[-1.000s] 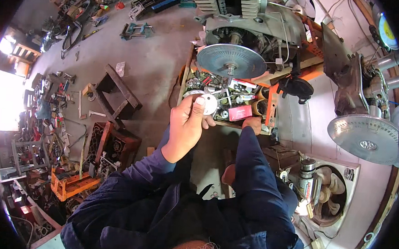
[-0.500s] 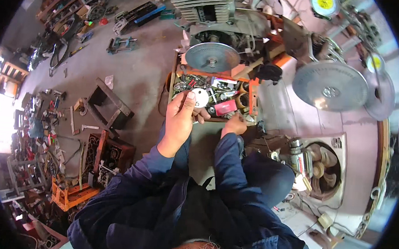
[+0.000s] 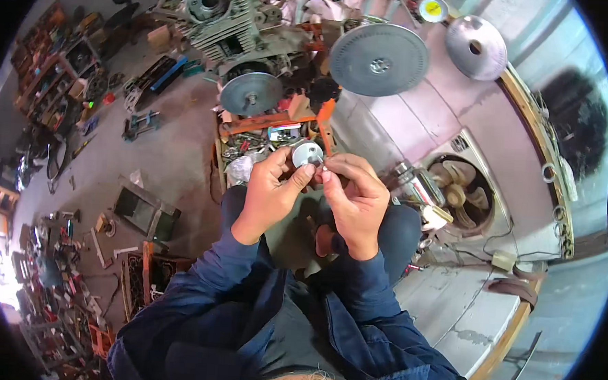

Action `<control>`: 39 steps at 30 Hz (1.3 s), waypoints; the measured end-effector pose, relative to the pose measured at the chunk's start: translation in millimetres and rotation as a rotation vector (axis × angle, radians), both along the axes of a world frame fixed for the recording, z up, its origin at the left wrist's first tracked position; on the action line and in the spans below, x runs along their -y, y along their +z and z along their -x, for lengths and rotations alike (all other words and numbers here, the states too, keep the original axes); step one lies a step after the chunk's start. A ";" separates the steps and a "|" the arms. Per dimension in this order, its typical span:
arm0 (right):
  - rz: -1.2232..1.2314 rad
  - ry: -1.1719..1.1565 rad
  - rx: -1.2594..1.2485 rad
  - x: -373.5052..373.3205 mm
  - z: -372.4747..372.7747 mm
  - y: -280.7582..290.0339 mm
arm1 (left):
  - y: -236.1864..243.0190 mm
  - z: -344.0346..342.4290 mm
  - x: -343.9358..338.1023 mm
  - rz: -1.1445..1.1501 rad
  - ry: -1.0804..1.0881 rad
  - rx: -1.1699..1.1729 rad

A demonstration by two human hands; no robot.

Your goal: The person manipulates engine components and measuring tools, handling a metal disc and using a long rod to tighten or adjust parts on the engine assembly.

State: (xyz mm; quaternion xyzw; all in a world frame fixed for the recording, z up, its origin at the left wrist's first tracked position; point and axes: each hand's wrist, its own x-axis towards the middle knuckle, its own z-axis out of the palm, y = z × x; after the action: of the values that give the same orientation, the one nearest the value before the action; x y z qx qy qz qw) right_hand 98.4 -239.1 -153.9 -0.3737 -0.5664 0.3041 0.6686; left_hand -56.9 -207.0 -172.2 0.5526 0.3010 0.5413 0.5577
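A small round metal disc (image 3: 306, 153) with holes in it is pinched between the thumb and fingers of my left hand (image 3: 269, 196). Close against its lower right edge, my right hand (image 3: 355, 205) is closed in a pinch. A tiny pale bit shows at those right fingertips, too small to name. Both hands are over the near side of a parts box (image 3: 269, 125) with an orange edge. Inside the box lie small tools and parts and a crumpled clear plastic bag (image 3: 239, 169), partly hidden by my left hand.
Beyond the box stands a finned engine block (image 3: 233, 38) beside a grey disc (image 3: 251, 94) on a shaft. A larger graduated disc (image 3: 379, 60) is farther right. A fan (image 3: 458, 192) sits in a white panel at right. A metal frame (image 3: 145, 210) lies on the floor at left.
My right hand has come up out of the parts box to the metal disc, its fingertips now pinched beside it. My left hand still holds the disc. The view has swung to the right.
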 end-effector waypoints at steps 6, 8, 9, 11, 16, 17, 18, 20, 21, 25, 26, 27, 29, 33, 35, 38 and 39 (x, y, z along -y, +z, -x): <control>0.000 -0.025 0.011 16.8 -25.9 5.5 | 26.2 -11.3 16.3 -0.309 0.134 -0.418; -0.036 -0.013 0.053 19.0 -29.4 3.9 | 33.2 -12.0 18.0 -0.405 0.166 -0.479; -0.004 0.031 -0.084 22.3 -28.4 2.9 | 35.1 -12.8 18.1 -0.496 0.201 -0.538; 0.026 0.077 -0.221 25.3 -29.3 2.3 | 36.2 -15.5 17.7 -0.542 0.227 -0.524; 0.019 0.052 -0.210 28.2 -36.4 5.8 | 38.1 -16.6 18.3 -0.497 0.085 -0.529; 0.063 0.018 -0.182 28.8 -37.5 6.8 | 39.3 -16.7 19.6 -0.293 -0.043 -0.471; 0.042 -0.071 -0.047 27.6 -39.5 6.9 | 41.3 -21.2 22.7 -0.230 -0.098 -0.316; 0.028 -0.102 -0.005 28.5 -43.1 7.1 | 38.1 -23.1 25.2 -0.174 -0.151 -0.249; 0.014 -0.129 0.043 28.7 -44.1 7.7 | 36.0 -23.9 25.3 -0.117 -0.199 -0.177; 0.026 -0.089 -0.099 30.9 -46.2 10.2 | 28.5 -27.5 24.6 -0.071 -0.237 -0.169; 0.038 -0.078 -0.109 32.0 -47.9 10.5 | 29.1 -28.6 25.6 -0.077 -0.239 -0.152; 0.037 -0.081 -0.112 32.5 -49.8 10.6 | 30.0 -29.5 26.3 -0.082 -0.241 -0.135; 0.038 -0.044 -0.126 34.2 -53.6 9.6 | 33.4 -31.5 28.0 -0.084 -0.251 -0.136; 0.037 -0.028 -0.174 36.1 -52.8 10.7 | 31.7 -32.9 29.4 -0.068 -0.263 -0.105; 0.051 -0.031 -0.185 36.5 -52.8 9.9 | 26.4 -32.4 27.1 -0.070 -0.278 -0.097; 0.027 -0.037 -0.216 34.2 -52.9 7.2 | 28.9 -34.8 27.3 -0.067 -0.287 -0.090; 0.026 -0.037 -0.218 34.3 -54.3 9.4 | 30.4 -36.5 27.7 -0.061 -0.282 -0.093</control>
State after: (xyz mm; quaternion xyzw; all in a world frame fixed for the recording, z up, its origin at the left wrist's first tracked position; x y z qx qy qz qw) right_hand 152.7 -273.4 -144.5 -0.3576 -0.4793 0.3380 0.7267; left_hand -20.4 -234.6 -141.8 0.6305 0.2292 0.4402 0.5968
